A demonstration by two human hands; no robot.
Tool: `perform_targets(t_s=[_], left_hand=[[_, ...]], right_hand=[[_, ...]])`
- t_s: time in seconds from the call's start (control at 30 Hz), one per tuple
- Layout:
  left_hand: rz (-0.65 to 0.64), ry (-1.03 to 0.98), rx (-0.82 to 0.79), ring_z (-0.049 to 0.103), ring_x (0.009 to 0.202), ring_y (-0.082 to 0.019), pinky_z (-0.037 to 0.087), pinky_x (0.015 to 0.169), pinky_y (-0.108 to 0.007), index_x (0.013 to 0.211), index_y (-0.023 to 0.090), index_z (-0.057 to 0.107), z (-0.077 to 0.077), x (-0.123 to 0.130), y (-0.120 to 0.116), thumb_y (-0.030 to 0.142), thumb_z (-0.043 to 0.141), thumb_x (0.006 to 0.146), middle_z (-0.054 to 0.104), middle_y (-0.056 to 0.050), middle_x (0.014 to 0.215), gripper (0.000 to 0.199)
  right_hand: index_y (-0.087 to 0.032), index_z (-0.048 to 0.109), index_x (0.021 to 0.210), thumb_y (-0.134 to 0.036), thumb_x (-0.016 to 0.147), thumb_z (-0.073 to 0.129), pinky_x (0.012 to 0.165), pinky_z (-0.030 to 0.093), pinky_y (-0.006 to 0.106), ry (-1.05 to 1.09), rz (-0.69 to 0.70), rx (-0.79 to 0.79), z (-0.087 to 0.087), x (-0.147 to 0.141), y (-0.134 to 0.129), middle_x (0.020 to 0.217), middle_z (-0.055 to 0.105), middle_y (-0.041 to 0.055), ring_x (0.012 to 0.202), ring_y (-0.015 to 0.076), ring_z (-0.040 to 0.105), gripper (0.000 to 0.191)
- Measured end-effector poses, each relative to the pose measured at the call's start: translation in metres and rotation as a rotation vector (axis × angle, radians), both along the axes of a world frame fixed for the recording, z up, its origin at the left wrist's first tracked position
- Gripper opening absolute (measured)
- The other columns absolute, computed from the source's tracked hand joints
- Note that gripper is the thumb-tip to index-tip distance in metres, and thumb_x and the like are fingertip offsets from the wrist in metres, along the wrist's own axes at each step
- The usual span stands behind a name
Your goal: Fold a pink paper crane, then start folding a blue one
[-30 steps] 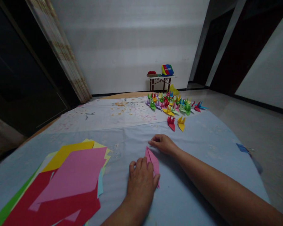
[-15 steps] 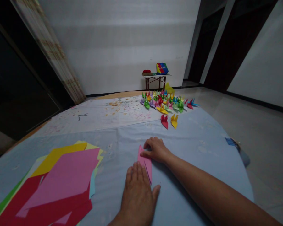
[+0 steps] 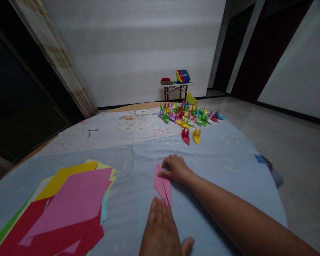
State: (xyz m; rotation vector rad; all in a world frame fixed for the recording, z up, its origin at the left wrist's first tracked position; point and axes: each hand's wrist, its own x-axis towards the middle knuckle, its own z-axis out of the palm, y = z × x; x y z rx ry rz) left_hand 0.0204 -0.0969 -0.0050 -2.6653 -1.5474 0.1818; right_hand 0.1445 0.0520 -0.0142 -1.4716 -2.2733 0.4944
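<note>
A narrow folded pink paper (image 3: 163, 185), kite-like with a slit down its middle, lies on the light blue tablecloth in front of me. My right hand (image 3: 176, 170) has its fingers curled at the paper's upper right side, with the thumb on top of it. Stretched out flat, my left hand (image 3: 161, 229) has its fingertips at the paper's lower point and its thumb spread to the right. The fingertips cover the very end of that point.
A stack of coloured sheets, pink on top (image 3: 77, 199), lies to the left. Red (image 3: 185, 137) and yellow (image 3: 196, 136) paper cranes stand beyond my right hand. Behind them several more cranes (image 3: 184, 114) crowd the table's far right. A small side table (image 3: 176, 85) stands by the wall.
My left hand has slid down along the pink paper towards me, baring its lower left edge. My right hand stays in place on the paper.
</note>
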Motion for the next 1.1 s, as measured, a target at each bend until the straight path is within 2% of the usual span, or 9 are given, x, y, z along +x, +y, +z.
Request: perform_targets(t_s=[0.07,0.13,0.17,0.2,0.27,0.4,0.53,0.67,1.1], left_hand=[[-0.030,-0.038,0.030,0.054,0.107,-0.032,0.032,0.097,-0.046,0.105,0.006,0.064,0.007,-0.003,-0.002,0.052,0.034,0.083,0.062,-0.020,0.109,0.059],[-0.042,-0.103,0.001,0.063,0.083,-0.025,0.036,0.091,-0.046,0.082,0.015,0.071,0.023,-0.004,0.003,0.042,0.032,0.087,0.071,-0.012,0.082,0.048],[0.001,-0.141,0.009,0.062,0.076,-0.024,0.040,0.085,-0.045,0.076,0.017,0.070,0.031,-0.005,0.007,0.038,0.030,0.088,0.069,-0.009,0.072,0.047],[0.052,-0.184,0.039,0.060,0.073,-0.024,0.043,0.076,-0.044,0.075,0.019,0.068,0.038,-0.006,0.012,0.038,0.030,0.088,0.068,-0.008,0.072,0.045],[0.136,-0.244,0.102,0.058,0.078,-0.023,0.042,0.075,-0.042,0.082,0.021,0.065,0.044,-0.008,0.024,0.033,0.030,0.088,0.065,-0.007,0.080,0.037],[0.156,-0.243,0.126,0.052,0.101,-0.024,0.039,0.088,-0.042,0.112,0.017,0.055,0.027,-0.012,0.044,0.028,0.041,0.085,0.058,-0.010,0.112,0.032],[0.168,-0.206,0.104,0.050,0.107,-0.025,0.037,0.093,-0.042,0.119,0.015,0.051,0.011,-0.014,0.048,0.028,0.044,0.084,0.055,-0.012,0.119,0.038],[0.167,-0.183,0.099,0.049,0.109,-0.027,0.037,0.094,-0.044,0.121,0.014,0.050,0.011,-0.014,0.046,0.029,0.044,0.084,0.054,-0.013,0.121,0.040],[0.152,-0.143,0.045,0.044,0.117,-0.026,0.034,0.099,-0.042,0.127,0.015,0.046,0.012,-0.011,0.045,0.029,0.037,0.087,0.048,-0.012,0.130,0.043]], right_hand=[[-0.021,0.061,0.084,-0.051,0.068,0.064,0.071,0.026,0.028,0.002,0.001,0.001,0.000,0.000,0.000,0.087,0.059,0.0036,0.086,0.0190,0.047,0.034],[-0.021,0.061,0.085,-0.050,0.068,0.064,0.071,0.026,0.028,0.004,0.004,0.005,0.000,0.000,-0.001,0.087,0.059,0.0037,0.086,0.0190,0.047,0.034],[-0.021,0.061,0.085,-0.050,0.068,0.064,0.071,0.026,0.028,0.004,0.003,0.004,0.001,0.000,-0.001,0.087,0.059,0.0038,0.086,0.0191,0.047,0.034],[-0.021,0.061,0.085,-0.050,0.068,0.064,0.072,0.026,0.029,0.006,0.004,0.003,0.001,0.000,-0.001,0.088,0.059,0.0039,0.086,0.0192,0.047,0.034],[-0.021,0.062,0.086,-0.050,0.068,0.064,0.072,0.027,0.029,0.007,0.003,0.001,0.002,0.000,-0.003,0.088,0.059,0.0040,0.086,0.0191,0.047,0.034],[-0.021,0.063,0.086,-0.049,0.071,0.062,0.074,0.027,0.029,0.021,0.003,0.002,0.006,0.001,-0.004,0.087,0.059,0.0037,0.086,0.0182,0.048,0.031],[-0.022,0.066,0.083,-0.042,0.078,0.056,0.073,0.027,0.029,0.062,0.036,-0.016,0.008,0.004,-0.004,0.083,0.061,0.0028,0.083,0.0169,0.050,0.022],[-0.024,0.067,0.082,-0.035,0.077,0.058,0.074,0.027,0.029,0.101,0.073,-0.015,0.006,0.006,-0.002,0.081,0.063,0.0009,0.082,0.0161,0.052,0.015],[-0.024,0.067,0.079,-0.034,0.072,0.064,0.073,0.029,0.029,0.081,0.026,-0.033,0.005,0.002,0.001,0.079,0.066,-0.0001,0.080,0.0153,0.055,0.013]])
